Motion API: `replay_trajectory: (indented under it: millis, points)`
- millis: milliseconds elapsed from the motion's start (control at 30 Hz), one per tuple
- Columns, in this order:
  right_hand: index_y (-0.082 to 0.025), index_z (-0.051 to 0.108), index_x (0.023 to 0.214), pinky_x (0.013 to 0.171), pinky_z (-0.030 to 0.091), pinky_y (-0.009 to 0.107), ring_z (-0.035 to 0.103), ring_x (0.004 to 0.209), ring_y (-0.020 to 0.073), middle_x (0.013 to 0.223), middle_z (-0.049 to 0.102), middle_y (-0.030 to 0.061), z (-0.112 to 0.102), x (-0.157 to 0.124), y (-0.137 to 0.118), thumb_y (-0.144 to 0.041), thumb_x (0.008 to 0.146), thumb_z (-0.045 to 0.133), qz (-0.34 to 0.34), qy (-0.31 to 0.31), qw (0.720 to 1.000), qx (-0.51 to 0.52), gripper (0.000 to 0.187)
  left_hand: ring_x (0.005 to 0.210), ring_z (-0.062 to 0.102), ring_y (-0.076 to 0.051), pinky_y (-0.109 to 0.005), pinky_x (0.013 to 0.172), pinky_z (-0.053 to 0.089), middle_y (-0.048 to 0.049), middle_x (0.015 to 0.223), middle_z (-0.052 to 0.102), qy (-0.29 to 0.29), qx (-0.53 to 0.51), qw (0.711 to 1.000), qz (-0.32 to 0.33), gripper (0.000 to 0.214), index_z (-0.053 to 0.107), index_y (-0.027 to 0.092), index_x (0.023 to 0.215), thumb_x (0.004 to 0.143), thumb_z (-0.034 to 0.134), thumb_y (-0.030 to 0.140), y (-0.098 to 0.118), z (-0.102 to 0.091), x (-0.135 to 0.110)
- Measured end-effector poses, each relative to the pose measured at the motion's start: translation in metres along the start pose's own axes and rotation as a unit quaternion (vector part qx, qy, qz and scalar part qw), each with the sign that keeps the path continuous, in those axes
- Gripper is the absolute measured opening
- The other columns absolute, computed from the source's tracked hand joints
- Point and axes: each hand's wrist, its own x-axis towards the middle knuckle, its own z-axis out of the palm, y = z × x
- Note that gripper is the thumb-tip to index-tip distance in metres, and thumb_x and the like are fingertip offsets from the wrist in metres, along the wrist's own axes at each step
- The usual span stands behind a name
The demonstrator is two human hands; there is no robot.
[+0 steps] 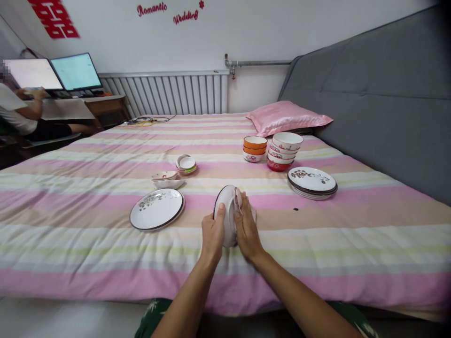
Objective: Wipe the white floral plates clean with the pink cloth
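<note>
My left hand (pixel 212 234) grips a white dark-rimmed plate (pixel 227 206), held on edge just above the striped bedspread (pixel 317 244). My right hand (pixel 247 230) presses a pink cloth (pixel 238 199) flat against the plate's right face. A single flat plate (pixel 157 208) with a floral print lies to the left of my hands. To the right a stack of like plates (pixel 312 182) rests on the bed.
Behind stand an orange bowl stack (pixel 254 148), a red-and-white bowl stack (pixel 283 150), small saucers (pixel 185 164) and small dishes (pixel 166 179). A pink pillow (pixel 287 117) lies by the grey headboard (pixel 380 94). A person sits at monitors (pixel 52 72) far left.
</note>
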Motion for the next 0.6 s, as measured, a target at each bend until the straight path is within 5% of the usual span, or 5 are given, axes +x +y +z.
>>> replay_trajectory:
  millis: [367, 600]
  points:
    - [-0.019, 0.018, 0.145, 0.114, 0.019, 0.044, 0.014, 0.140, 0.0180, 0.151, 0.017, 0.0036, 0.001, -0.007, 0.006, -0.039, 0.094, 0.025, 0.044, -0.048, 0.994, -0.087, 0.055, 0.068, 0.063, -0.021, -0.027, 0.057, 0.048, -0.0122, 0.075, 0.068, 0.054, -0.087, 0.992, -0.076, 0.048, 0.067, 0.007, 0.089, 0.075, 0.058, 0.052, -0.001, -0.006, 0.012]
    - [-0.011, 0.032, 0.140, 0.110, 0.029, 0.046, 0.029, 0.135, 0.0218, 0.144, 0.035, 0.0109, 0.000, -0.015, 0.004, -0.033, 0.093, 0.027, 0.007, -0.047, 0.986, -0.161, 0.052, 0.072, 0.065, -0.022, -0.029, 0.060, 0.051, -0.0154, 0.088, 0.069, 0.096, -0.138, 0.980, -0.111, 0.043, 0.064, 0.007, 0.095, 0.078, 0.058, 0.046, -0.006, -0.009, 0.021]
